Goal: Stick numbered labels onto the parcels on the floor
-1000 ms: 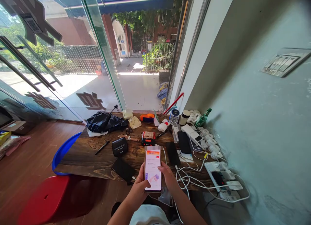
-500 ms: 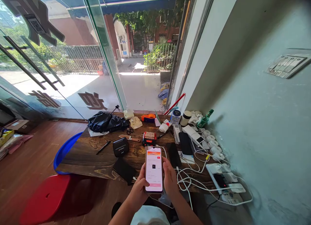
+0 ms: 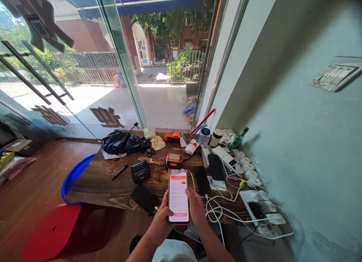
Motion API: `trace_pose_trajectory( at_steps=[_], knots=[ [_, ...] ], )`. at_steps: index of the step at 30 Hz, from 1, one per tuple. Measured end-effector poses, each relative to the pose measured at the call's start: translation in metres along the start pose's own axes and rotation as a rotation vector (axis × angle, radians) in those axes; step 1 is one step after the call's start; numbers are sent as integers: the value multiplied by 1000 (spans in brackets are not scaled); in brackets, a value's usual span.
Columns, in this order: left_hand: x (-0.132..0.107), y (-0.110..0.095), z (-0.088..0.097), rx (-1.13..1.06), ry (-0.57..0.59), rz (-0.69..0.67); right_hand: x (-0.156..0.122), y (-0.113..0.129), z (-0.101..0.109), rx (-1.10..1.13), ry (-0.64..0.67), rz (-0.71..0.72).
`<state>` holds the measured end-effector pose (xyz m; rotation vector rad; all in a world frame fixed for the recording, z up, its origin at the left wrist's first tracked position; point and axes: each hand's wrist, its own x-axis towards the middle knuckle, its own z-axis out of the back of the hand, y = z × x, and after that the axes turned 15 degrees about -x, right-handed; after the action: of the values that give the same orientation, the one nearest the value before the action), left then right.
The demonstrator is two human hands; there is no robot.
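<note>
A smartphone (image 3: 178, 197) with a lit white and orange screen is held upright over the near edge of a dark wooden table (image 3: 113, 183). My left hand (image 3: 160, 216) is wrapped round its left side and bottom. My right hand (image 3: 196, 208) grips the right edge, with the thumb resting on the screen. A white cable runs down from below the phone.
On the table lie a small black printer (image 3: 140, 171), a black pen (image 3: 119, 172), a black bag (image 3: 123, 142), scissors, an orange-black device (image 3: 173, 161), dark phones (image 3: 215, 166) and white chargers on a power strip (image 3: 256, 203) with tangled cables. A red stool (image 3: 51, 232) and blue chair (image 3: 74, 176) stand left.
The phone screen has switched from a page with a picture to a loading page and now to a list page. My right thumb has shifted on the screen. Both hands stay on the phone.
</note>
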<state>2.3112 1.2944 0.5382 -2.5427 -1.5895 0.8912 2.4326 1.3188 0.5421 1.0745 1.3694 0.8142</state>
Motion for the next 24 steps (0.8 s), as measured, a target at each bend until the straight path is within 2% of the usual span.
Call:
trace_pose_trajectory(
  at_steps=[3, 6, 13, 17, 21, 24],
  knots=[
    [-2, -2, -1, 6, -8, 15, 0, 1, 0, -8, -2, 6],
    [-2, -3, -2, -10, -25, 9, 0, -1, 2, -14, 68, 26],
    [2, -2, 1, -61, -28, -36, 1, -9, 3, -137, 168, 154],
    [3, -3, 4, -101, -20, -68, 5, -8, -1, -112, 182, 152],
    [0, -14, 11, -136, 5, -114, 19, 5, -22, 35, 224, 31],
    [-2, -26, 21, -123, 96, -171, 31, 25, -51, -52, 212, 67]
  ],
)
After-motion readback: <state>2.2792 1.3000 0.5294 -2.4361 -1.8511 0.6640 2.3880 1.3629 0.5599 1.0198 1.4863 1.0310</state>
